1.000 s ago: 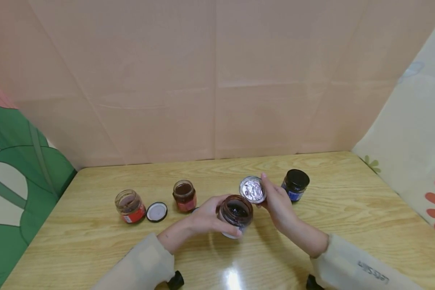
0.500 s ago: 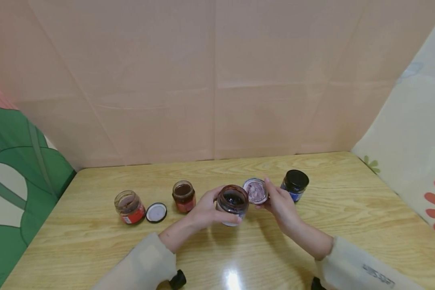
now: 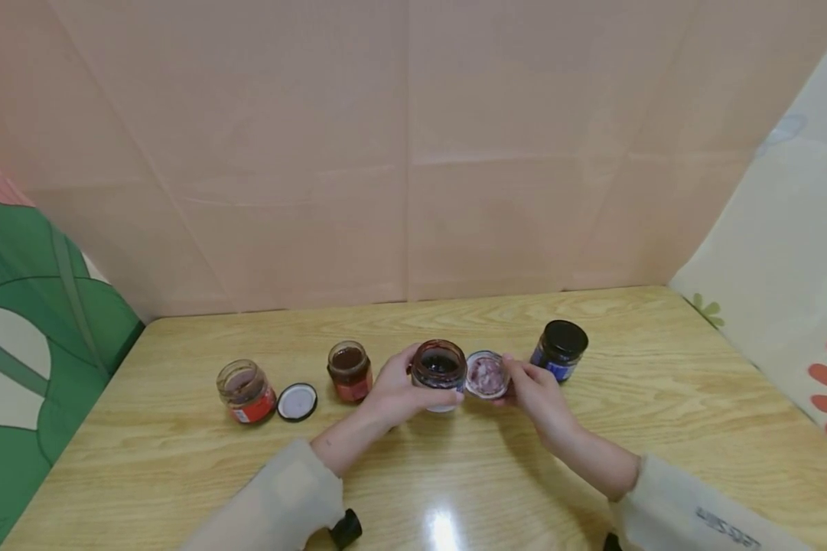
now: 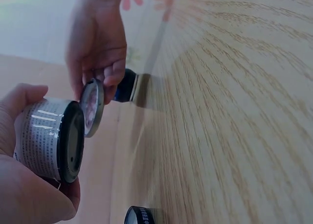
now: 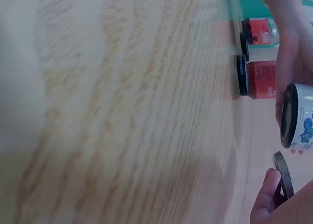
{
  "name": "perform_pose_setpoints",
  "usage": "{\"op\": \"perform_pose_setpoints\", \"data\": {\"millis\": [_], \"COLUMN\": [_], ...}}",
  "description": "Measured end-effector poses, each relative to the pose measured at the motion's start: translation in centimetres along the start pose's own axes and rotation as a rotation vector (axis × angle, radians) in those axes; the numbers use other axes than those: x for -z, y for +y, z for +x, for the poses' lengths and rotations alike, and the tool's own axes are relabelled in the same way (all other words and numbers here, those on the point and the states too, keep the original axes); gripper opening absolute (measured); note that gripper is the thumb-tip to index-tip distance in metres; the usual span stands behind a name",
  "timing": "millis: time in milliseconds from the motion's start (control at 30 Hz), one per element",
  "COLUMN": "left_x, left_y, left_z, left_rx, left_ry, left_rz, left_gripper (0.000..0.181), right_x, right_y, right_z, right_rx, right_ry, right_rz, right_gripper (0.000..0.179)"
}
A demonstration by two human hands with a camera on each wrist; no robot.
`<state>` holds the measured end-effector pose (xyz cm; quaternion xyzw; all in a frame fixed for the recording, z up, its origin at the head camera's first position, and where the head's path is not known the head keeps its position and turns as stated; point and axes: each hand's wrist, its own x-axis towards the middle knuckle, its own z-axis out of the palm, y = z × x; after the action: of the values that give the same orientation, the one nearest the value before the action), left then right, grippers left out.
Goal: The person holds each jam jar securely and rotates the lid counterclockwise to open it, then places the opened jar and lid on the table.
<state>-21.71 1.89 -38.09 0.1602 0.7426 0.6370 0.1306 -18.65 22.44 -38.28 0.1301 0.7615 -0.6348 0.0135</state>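
Observation:
My left hand (image 3: 394, 396) grips an uncapped glass jar (image 3: 441, 386) of dark jam, fingers round its far side and thumb across the front. The jar's mouth faces up. Its label (image 4: 41, 133) is white with small print, and a blue picture (image 5: 307, 131) shows on it in the right wrist view. Just right of the jar, my right hand (image 3: 540, 396) pinches a round lid (image 3: 487, 376) by its right edge. The lid's inner face is turned up and smeared with purple. In the left wrist view the lid (image 4: 91, 109) hangs beside the jar, above the table.
A capped jar (image 3: 561, 348) with a black lid and blue label stands behind my right hand. To the left are two uncapped jars, one red-labelled (image 3: 253, 405) and one of brown spread (image 3: 350, 375). A loose lid (image 3: 297, 402) lies between them on the wooden table (image 3: 179, 490).
My left hand has carried the jar away from me and slightly left. The lid in my right hand has tipped and come lower; its inner face has gone from shiny silver to purple-smeared.

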Motion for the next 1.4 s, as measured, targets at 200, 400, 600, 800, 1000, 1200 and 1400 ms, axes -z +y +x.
{"op": "perform_pose_setpoints", "data": {"millis": [200,400,600,800,1000,1200,1400], "left_x": [-0.3,-0.7,-0.8,-1.0,-0.9,-1.0,-1.2], "left_y": [-0.2,-0.2,-0.2,-0.5,-0.9,-1.1,-1.2], "left_z": [0.3,0.6,1.2,1.5,1.7,1.9,2.0], "left_rx": [-0.004,0.016,-0.006,-0.010,-0.026,-0.039,-0.028], "left_ry": [0.051,0.136,0.182,0.200,0.229,0.276,0.321], "left_rz": [0.049,0.073,0.079,0.087,0.082,0.177,0.230], "left_gripper": [0.067,0.071,0.075,0.077,0.075,0.076,0.077], "right_x": [0.2,0.4,0.4,0.3,0.6,0.9,0.9], "right_y": [0.2,0.4,0.7,0.8,0.9,1.0,1.0], "right_z": [0.0,0.0,0.1,-0.1,-0.1,0.0,-0.2], "right_rx": [0.000,0.011,0.032,0.048,0.046,0.046,0.040], "right_ry": [-0.010,-0.037,-0.081,-0.115,-0.135,-0.159,-0.149], "right_rz": [-0.039,-0.086,-0.116,-0.096,-0.099,-0.130,-0.171], "right_gripper": [0.045,0.044,0.042,0.041,0.041,0.040,0.039]}}
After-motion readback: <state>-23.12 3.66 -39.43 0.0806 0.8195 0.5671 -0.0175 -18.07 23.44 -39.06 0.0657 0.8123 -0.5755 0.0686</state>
